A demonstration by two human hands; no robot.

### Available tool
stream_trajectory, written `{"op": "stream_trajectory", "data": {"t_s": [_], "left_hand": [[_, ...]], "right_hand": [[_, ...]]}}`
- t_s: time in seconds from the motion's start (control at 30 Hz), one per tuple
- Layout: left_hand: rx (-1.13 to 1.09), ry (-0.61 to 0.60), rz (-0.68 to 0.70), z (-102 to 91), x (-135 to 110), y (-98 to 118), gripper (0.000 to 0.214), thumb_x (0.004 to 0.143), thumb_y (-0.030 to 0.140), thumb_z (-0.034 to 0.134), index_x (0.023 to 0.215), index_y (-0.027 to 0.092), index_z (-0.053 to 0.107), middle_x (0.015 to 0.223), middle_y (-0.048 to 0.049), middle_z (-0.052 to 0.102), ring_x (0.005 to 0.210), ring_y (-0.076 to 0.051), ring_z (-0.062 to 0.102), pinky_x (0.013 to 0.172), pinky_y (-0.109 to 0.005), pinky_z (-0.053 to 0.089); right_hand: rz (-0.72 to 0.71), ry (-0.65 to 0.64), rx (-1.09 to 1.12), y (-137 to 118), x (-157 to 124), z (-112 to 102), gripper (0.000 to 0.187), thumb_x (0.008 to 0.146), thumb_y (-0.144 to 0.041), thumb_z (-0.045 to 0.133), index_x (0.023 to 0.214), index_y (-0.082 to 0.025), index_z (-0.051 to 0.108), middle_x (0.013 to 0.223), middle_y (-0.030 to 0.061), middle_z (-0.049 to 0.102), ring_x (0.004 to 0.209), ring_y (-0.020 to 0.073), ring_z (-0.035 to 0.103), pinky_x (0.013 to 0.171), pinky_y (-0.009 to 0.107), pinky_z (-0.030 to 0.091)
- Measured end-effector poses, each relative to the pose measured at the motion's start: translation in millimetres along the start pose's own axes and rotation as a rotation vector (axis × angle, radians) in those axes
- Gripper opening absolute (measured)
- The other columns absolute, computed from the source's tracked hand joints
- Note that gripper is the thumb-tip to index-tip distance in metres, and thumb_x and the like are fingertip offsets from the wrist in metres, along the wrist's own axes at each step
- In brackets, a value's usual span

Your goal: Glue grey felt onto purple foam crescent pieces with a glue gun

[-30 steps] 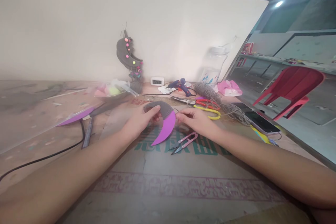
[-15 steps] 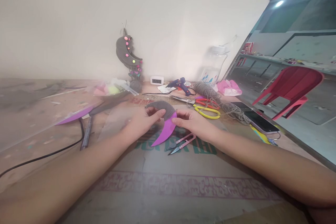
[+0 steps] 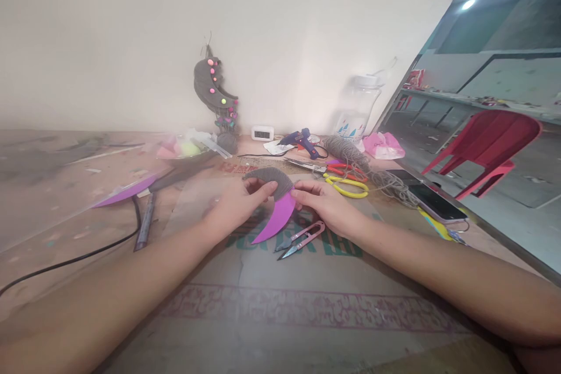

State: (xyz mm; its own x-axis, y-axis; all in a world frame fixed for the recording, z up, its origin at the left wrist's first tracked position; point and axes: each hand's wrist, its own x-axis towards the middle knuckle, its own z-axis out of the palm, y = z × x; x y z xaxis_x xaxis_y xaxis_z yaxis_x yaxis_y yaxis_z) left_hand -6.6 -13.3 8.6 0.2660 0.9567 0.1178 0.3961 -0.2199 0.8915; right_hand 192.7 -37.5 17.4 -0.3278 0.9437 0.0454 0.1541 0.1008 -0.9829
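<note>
A purple crescent (image 3: 279, 219), its upper half wound with grey yarn (image 3: 272, 177), is held up over the cardboard mat. My left hand (image 3: 236, 204) grips the wound part, thumb in front and fingers behind. At the right edge, where the winding meets the bare purple, my right hand (image 3: 328, 203) is closed with thumb and forefinger pinched together; whether a strand lies between them is too small to see. Just below my right hand lie thread snips (image 3: 301, 239) with pink handles, blades pointing left.
Behind are yellow-handled pliers (image 3: 346, 186), red-handled scissors (image 3: 346, 172), a glue gun (image 3: 302, 141), a grey yarn skein (image 3: 346, 152) and a small clock (image 3: 262, 133). A decorated crescent (image 3: 210, 87) hangs on the wall. A phone (image 3: 438, 203) lies right; a black cable (image 3: 74, 258) runs left.
My right thumb has shifted up from the purple face to the crescent's edge by the winding. The crescent and my left hand have hardly moved.
</note>
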Motion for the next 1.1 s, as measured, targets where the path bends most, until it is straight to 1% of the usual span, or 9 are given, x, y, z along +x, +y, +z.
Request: {"op": "stream_trajectory", "data": {"t_s": [0.07,0.27,0.47,0.57,0.7,0.83,0.9,1.03,1.1], "left_hand": [[0.013,0.009,-0.007,0.2,-1,0,0.044,0.076,0.061,0.053,0.077,0.018,0.062,0.076,-0.0036,0.07,0.074,-0.02,0.063,0.07,-0.029,0.044],[0.02,0.012,-0.012,0.9,-3,4,0.041,0.076,0.059,0.053,0.079,0.019,0.064,0.076,-0.0025,0.071,0.075,-0.021,0.064,0.07,-0.028,0.044],[0.069,-0.006,0.045,1.1,-5,10,0.039,0.078,0.056,0.052,0.074,0.02,0.065,0.074,-0.0028,0.071,0.075,-0.021,0.064,0.069,-0.029,0.043],[0.085,-0.007,0.05,0.9,-6,11,0.038,0.078,0.056,0.051,0.075,0.021,0.065,0.074,-0.0024,0.071,0.074,-0.021,0.064,0.07,-0.028,0.044],[0.052,-0.011,0.038,0.3,-3,7,0.039,0.078,0.056,0.051,0.076,0.02,0.065,0.075,-0.0026,0.071,0.076,-0.021,0.064,0.071,-0.028,0.044],[0.07,0.039,0.004,-0.9,1,1,0.043,0.077,0.06,0.049,0.069,0.019,0.061,0.072,-0.0024,0.067,0.074,-0.02,0.061,0.072,-0.029,0.043],[0.081,0.047,-0.006,-1.4,2,-2,0.045,0.077,0.062,0.049,0.07,0.019,0.06,0.071,-0.0015,0.066,0.072,-0.019,0.06,0.071,-0.029,0.042],[0.072,0.058,-0.007,-1.4,2,-2,0.046,0.077,0.063,0.048,0.071,0.019,0.061,0.072,-0.0011,0.065,0.071,-0.019,0.058,0.069,-0.029,0.041],[0.063,0.064,-0.014,-1.2,2,-1,0.046,0.077,0.063,0.048,0.07,0.019,0.061,0.071,-0.0011,0.065,0.069,-0.018,0.058,0.068,-0.028,0.041]], "right_hand": [[0.009,0.01,0.002,1,0,0,0.02,0.078,-0.037,0.061,0.078,-0.017,0.061,0.065,-0.0034,0.05,0.056,0.0082,0.042,0.053,0.023,0.032],[0.019,0.011,-0.005,3,1,0,0.021,0.079,-0.037,0.06,0.072,-0.017,0.058,0.065,-0.0037,0.049,0.056,0.008,0.042,0.053,0.023,0.031],[0.023,0.035,-0.013,5,2,0,0.026,0.079,-0.04,0.058,0.069,-0.017,0.054,0.064,-0.0036,0.049,0.055,0.0084,0.043,0.052,0.024,0.031],[0.027,0.035,-0.03,3,1,-1,0.028,0.079,-0.042,0.058,0.068,-0.017,0.053,0.063,-0.0039,0.048,0.054,0.0084,0.042,0.052,0.023,0.031],[0.013,0.01,-0.052,2,1,-1,0.03,0.081,-0.044,0.058,0.069,-0.016,0.054,0.064,-0.0038,0.048,0.056,0.0088,0.042,0.055,0.024,0.032],[-0.049,-0.051,-0.018,-2,0,-1,0.035,0.085,-0.047,0.054,0.067,-0.016,0.056,0.067,-0.0022,0.05,0.063,0.0101,0.044,0.061,0.024,0.035],[-0.057,-0.063,-0.024,-5,-1,0,0.035,0.084,-0.047,0.055,0.068,-0.016,0.057,0.068,-0.0019,0.051,0.064,0.0104,0.046,0.062,0.024,0.036],[-0.019,-0.016,-0.027,-4,0,1,0.031,0.081,-0.047,0.059,0.073,-0.017,0.06,0.068,-0.0023,0.052,0.061,0.01,0.046,0.058,0.023,0.036],[-0.012,0.01,-0.025,-1,2,0,0.029,0.081,-0.044,0.059,0.072,-0.016,0.06,0.066,-0.0024,0.053,0.06,0.0098,0.046,0.058,0.023,0.037]]}}
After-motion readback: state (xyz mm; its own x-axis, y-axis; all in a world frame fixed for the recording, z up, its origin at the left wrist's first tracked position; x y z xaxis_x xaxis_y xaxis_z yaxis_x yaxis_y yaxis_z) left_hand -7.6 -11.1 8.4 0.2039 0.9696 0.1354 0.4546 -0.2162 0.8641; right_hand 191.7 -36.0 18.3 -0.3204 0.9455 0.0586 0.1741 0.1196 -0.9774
